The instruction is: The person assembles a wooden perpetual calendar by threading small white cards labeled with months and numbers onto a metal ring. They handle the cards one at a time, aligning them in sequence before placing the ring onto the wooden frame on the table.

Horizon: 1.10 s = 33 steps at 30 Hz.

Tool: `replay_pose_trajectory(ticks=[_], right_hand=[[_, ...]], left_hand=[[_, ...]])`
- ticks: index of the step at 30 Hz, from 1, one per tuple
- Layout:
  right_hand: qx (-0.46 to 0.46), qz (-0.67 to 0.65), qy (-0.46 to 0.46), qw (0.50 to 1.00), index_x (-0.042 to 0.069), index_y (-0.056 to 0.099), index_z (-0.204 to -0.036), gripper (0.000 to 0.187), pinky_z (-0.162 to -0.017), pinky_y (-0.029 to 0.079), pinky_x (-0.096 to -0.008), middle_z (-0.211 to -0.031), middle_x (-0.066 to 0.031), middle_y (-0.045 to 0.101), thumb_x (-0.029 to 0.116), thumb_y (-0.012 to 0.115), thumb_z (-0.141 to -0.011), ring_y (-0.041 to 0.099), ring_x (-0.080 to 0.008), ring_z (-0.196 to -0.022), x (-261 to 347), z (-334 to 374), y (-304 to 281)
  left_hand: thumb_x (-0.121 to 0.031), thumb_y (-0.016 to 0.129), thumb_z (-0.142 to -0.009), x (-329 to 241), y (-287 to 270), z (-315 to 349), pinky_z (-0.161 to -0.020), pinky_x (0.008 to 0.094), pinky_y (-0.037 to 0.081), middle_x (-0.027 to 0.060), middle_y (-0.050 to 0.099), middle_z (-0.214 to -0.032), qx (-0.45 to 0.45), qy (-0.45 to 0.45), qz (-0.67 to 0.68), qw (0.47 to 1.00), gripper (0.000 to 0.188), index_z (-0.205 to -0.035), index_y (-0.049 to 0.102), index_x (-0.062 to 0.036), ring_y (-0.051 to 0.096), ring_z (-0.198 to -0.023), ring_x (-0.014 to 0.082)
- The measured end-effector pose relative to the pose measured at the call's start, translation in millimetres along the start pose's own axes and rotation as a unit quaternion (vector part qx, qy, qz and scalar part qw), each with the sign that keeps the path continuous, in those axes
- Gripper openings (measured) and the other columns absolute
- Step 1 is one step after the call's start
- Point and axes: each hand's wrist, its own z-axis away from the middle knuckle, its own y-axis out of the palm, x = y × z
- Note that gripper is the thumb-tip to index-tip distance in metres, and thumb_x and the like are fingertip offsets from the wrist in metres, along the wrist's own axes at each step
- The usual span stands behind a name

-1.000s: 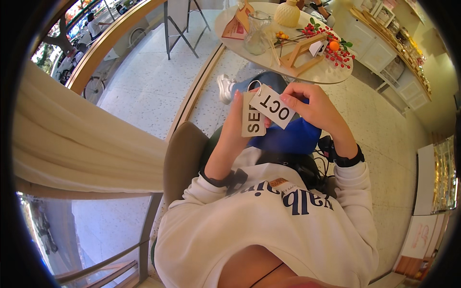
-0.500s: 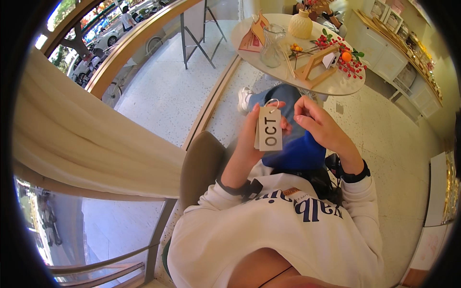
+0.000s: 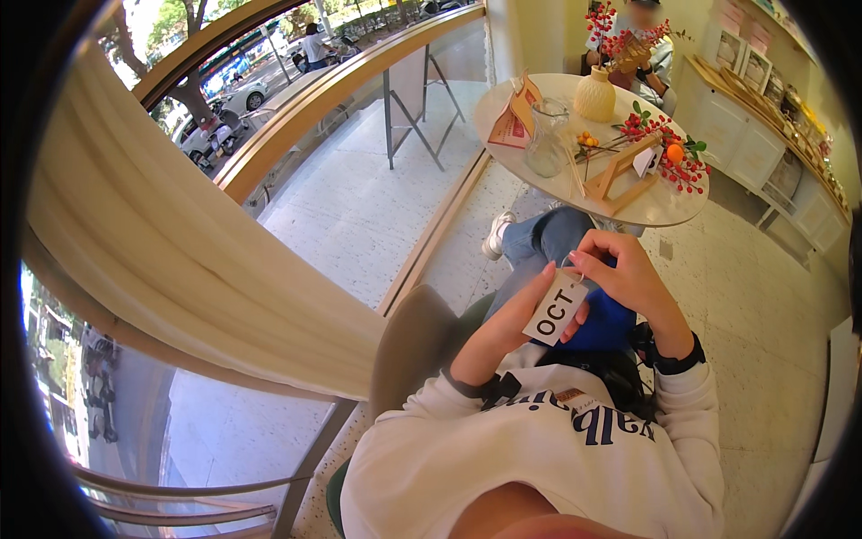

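Note:
In front of my lap I have a small stack of white calendar cards [image 3: 549, 316] with dark lettering, strung on a metal ring [image 3: 571, 268]. My left hand [image 3: 514, 325] grips the cards from the side, thumb on the front and fingers behind. My right hand [image 3: 626, 274] is closed at the ring, its thumb and index finger pinching the top of it. Behind the cards a blue item [image 3: 611, 319] lies on my lap, partly hidden by my hands.
Ahead stands a round table [image 3: 669, 211] with a wooden stand [image 3: 620, 184], a glass vase [image 3: 546, 139], a cream vase [image 3: 594, 95] and red berry branches [image 3: 687, 171]. Another person sits beyond it. A curtain [image 3: 180, 242] and window are at my left.
My right hand has come in to the ring and pinches it. The cards have tilted clockwise. The whole view has shifted, so more of the table and the person behind it shows.

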Motion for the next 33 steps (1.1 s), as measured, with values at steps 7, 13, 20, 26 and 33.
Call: replay_pose_trajectory(ticks=[7, 13, 20, 26, 33], right_hand=[[-0.026, 0.040, -0.026, 0.999, 0.001, 0.056, -0.074, 0.022, -0.051, 0.038, -0.0211, -0.058, 0.0018, 0.053, 0.016, 0.060, -0.089, 0.046, -0.0040, -0.053, 8.6, -0.7, -1.8], [-0.065, -0.066, -0.083, 0.992, 0.004, 0.053, -0.093, 0.011, -0.063, 0.038, -0.0241, -0.073, 0.0010, 0.050, 0.011, 0.057, -0.085, 0.045, -0.0075, -0.067, -12.8, -0.7, -1.3], [-0.051, -0.123, -0.120, 0.984, 0.007, 0.039, -0.099, 0.025, -0.077, 0.035, -0.0215, -0.095, -0.0050, 0.039, 0.010, 0.056, -0.081, 0.041, -0.0119, -0.083, -5.7, 17.9, -0.6], [-0.152, 0.032, -0.213, 0.965, 0.004, 0.045, -0.092, 0.026, -0.077, 0.041, -0.0270, -0.089, -0.0068, 0.043, -0.004, 0.066, -0.078, 0.048, -0.0195, -0.082, 22.0, 4.5, 38.8], [-0.173, 0.287, -0.373, 0.865, 0.006, 0.059, -0.094, 0.023, -0.074, 0.048, -0.0361, -0.095, -0.0065, 0.057, 0.003, 0.068, -0.073, 0.056, -0.0259, -0.089, 16.7, -4.2, 50.6]], left_hand=[[-0.052, 0.020, -0.102, -1.3, 7.7, 3.3, -0.064, 0.0262, 0.045, 0.0058, 0.058, -0.090, 0.016, 0.012, -0.128, 0.992, 0.061, -0.122, 0.051, -0.0043, 0.054, -0.067, 0.0140], [-0.050, 0.025, -0.101, 1.4, 0.2, 1.2, -0.057, 0.0254, 0.038, 0.0025, 0.050, -0.081, 0.020, 0.017, -0.075, 0.997, 0.056, -0.119, 0.052, -0.0047, 0.045, -0.060, 0.0137], [-0.059, 0.030, -0.097, -0.5, -8.8, -8.8, -0.048, 0.0246, 0.033, 0.0016, 0.046, -0.073, -0.033, 0.045, 0.114, 0.992, 0.059, -0.118, 0.053, -0.0090, 0.040, -0.055, 0.0122], [-0.061, 0.029, -0.098, 1.1, -0.1, 1.3, -0.049, 0.0220, 0.037, -0.0005, 0.058, -0.083, -0.116, 0.065, 0.080, 0.988, 0.053, -0.116, 0.054, -0.0168, 0.049, -0.057, 0.0097], [-0.056, 0.024, -0.100, 10.4, -16.1, 11.3, -0.061, 0.0302, 0.052, 0.0053, 0.063, -0.100, -0.067, 0.111, 0.084, 0.988, 0.052, -0.116, 0.055, -0.0160, 0.064, -0.081, 0.0164]])
